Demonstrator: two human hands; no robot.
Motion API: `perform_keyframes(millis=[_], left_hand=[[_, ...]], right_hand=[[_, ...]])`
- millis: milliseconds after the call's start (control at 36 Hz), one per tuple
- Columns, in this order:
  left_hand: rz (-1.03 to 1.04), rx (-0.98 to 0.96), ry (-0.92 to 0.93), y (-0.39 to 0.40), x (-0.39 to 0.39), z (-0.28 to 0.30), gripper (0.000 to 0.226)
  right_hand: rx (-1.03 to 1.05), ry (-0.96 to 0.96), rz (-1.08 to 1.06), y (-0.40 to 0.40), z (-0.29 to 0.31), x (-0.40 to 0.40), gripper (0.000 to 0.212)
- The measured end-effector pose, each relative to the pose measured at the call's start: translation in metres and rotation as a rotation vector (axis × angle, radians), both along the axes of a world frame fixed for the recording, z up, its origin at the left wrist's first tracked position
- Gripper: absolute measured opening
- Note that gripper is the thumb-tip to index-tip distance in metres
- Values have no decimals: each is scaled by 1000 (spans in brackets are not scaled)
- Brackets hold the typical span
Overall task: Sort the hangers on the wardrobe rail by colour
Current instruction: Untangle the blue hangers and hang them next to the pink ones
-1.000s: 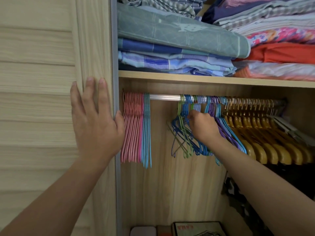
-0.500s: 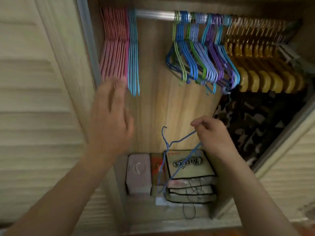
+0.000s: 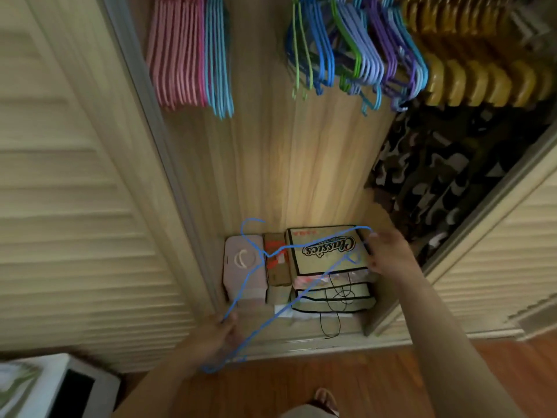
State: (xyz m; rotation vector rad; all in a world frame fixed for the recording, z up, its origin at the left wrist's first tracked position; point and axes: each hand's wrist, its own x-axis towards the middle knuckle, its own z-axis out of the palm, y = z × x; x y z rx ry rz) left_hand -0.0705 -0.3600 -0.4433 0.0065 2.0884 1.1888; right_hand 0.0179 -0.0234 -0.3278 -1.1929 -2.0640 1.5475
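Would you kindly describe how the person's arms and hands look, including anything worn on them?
Both forearms are bare as far as the frame shows: no sleeves, watch, bracelet or gloves. No rings are evident on the left hand or right hand, though blur hides fine detail.

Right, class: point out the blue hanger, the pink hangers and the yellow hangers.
blue hanger (image 3: 313,243), head view, upper wire arm.
pink hangers (image 3: 177,55), head view, middle of bunch.
yellow hangers (image 3: 479,82), head view, lower shoulder ends.
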Motion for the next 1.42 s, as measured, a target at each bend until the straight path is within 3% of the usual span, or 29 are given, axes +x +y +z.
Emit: perform_keyframes(millis=[83,167,278,389,528,694,778,861,917,1056,1167,1250,1417], left_hand=[[14,144,-112,11,4,14,35],[13,266,-189,32,5,29,36],[80,403,-290,60,8,54,33],[117,604,-345,85,13,77,28],[122,727,-421,102,17,96,48],[32,670,-410,107,16,116,46],[15,516,-200,110,12,127,39],[-109,235,312,106,2,139,30],[-87,131,662,97,-8,157,13],[211,186,1554,57,-33,262,29],[343,138,1977,34,-57,341,38],[459,46,2125,23,-81,393,52],[549,-167,2026,22,-128,443,75]], right_hand=[[54,-194,134,-3,-28,1,33],[-150,-248,351,-51,-22,8,19],[-401,-200,643,-100,-8,15,24],[-424,-113,815,-124,4,11,38],[-397,-46,778,-121,16,7,39],[-306,-15,670,-120,17,1,25],[-241,20,530,-125,15,-4,25],[-200,72,488,-130,20,-9,27],[-121,116,471,-130,30,-16,26],[51,268,420,-121,79,-44,29],[84,446,413,-115,124,-72,31],[148,540,398,-114,158,-97,34],[273,661,348,-114,213,-155,45]])
